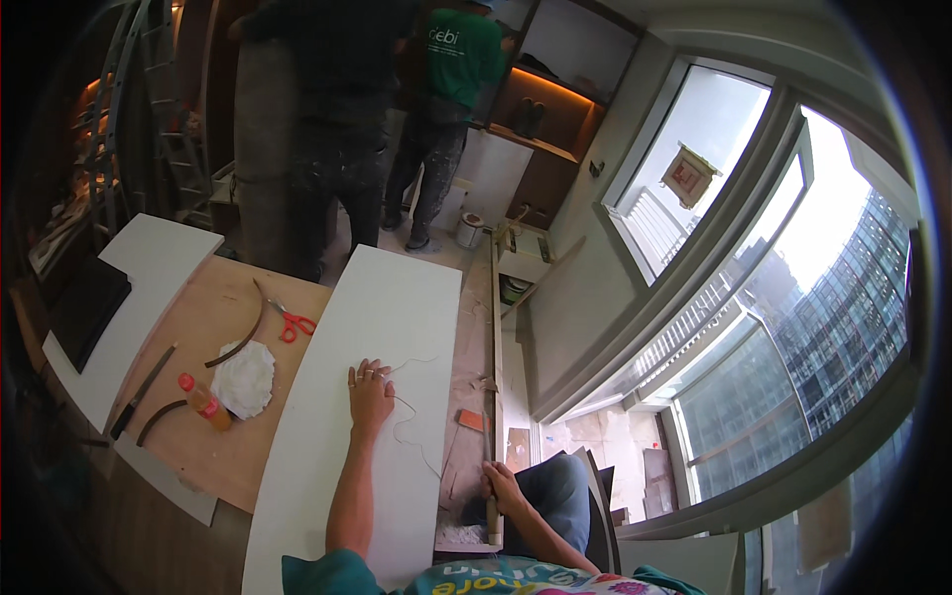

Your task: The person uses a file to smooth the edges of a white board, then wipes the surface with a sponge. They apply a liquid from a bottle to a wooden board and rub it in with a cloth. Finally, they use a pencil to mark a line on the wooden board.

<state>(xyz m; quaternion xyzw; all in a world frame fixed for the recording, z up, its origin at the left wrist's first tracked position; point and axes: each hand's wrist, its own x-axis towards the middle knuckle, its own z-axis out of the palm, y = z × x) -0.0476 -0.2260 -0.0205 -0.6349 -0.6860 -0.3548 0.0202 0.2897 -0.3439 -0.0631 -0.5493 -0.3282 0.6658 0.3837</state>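
My left hand [371,399] lies on a long white board [397,297], fingers a little apart, with a ring on one finger. Thin, curling dark strands [407,405] are on the board beside it; whether the fingertips touch them I cannot tell. Close to my right knee, my right hand [504,488] is closed around the narrow wooden rail [493,521] along the right side of a brown, dusty surface [471,337]. An orange block [470,420] sits on that surface, between the board and the rail.
Left of the board, a plywood sheet [297,288] carries red-handled scissors [290,322], a white cloth [246,382], a bottle [205,404], a handsaw-like tool [144,392] and curved dark strips [248,332]. Two people stand ahead, near a paint bucket [470,230]. A ladder [164,99] leans far left; windows line the right.
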